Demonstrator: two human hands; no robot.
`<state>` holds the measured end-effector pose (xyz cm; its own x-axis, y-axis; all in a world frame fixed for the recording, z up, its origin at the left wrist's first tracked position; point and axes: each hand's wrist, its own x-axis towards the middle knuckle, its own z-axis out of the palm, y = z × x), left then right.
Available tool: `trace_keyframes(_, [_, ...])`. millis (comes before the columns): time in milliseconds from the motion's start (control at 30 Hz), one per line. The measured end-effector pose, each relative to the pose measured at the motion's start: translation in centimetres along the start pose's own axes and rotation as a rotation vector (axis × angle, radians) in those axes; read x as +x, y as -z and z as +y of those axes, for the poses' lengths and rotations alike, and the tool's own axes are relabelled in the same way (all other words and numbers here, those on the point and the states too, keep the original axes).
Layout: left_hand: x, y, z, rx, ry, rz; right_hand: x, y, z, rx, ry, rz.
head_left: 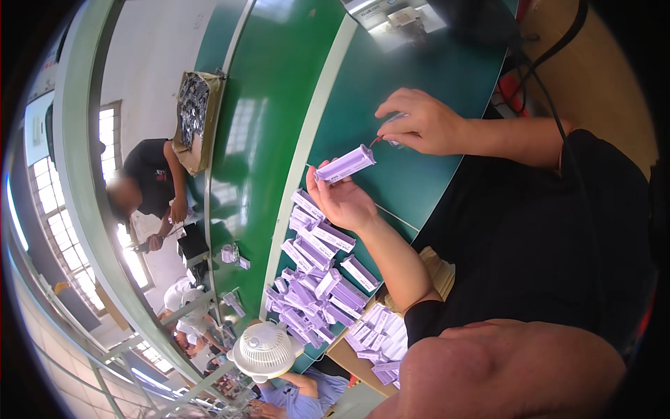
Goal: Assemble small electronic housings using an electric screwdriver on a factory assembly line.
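Note:
My left hand (343,204) holds a long lavender block (347,165) with a grooved side and printed marks, its palm and fingers under it. From the block's upper right end comes a short red wire (377,140). My right hand (429,124) is closed with thumb and fingers pinched at the far end of this wire. Something small and clear shows among those fingers, too blurred to name. Below my left hand, many similar lavender blocks (307,297) lie heaped on the green bench (426,188).
An open carton (347,353) of more lavender blocks stands at the bottom. A white fan (265,350) is to its left. Cables (551,91) hang at the upper right, near a machine (405,17). Across the green belt (244,140), a person (153,174) works beside a box of dark parts (195,115).

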<state>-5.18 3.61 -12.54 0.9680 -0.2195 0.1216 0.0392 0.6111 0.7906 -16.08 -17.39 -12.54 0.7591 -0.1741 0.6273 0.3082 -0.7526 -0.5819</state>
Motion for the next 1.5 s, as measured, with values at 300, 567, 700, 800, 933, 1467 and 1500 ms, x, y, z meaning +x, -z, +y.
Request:
trace_keyframes(300, [-0.5,-1.0,-0.3,0.081,-0.017,-0.134,-0.6,-0.3,0.3,0.050,-0.021,0.035])
trace_keyframes(567, [-1.1,-1.3,-0.6,0.340,-0.304,-0.388,-1.4,0.4,0.4,0.182,-0.059,0.009])
trace_keyframes(700, [-1.3,-2.3,-0.3,0.396,-0.326,-0.488,-2.1,1.7,0.8,0.217,-0.080,-0.051])
trace_keyframes(800, [-1.3,-3.3,0.1,0.444,-0.326,-0.533,-2.3,2.3,0.9,0.259,-0.088,-0.070])
trace_keyframes(933, [-1.6,-4.8,0.6,0.546,-0.298,-0.589,-2.4,2.8,1.2,0.285,-0.106,-0.098])
trace_keyframes(1467, [1.0,-10.3,1.1,0.975,-0.378,-0.809,-1.5,6.2,0.6,0.075,0.048,0.228])
trace_keyframes(1500, [1.3,-10.2,0.5,0.961,-0.384,-0.799,-1.4,8.3,0.2,-0.040,0.125,0.362])
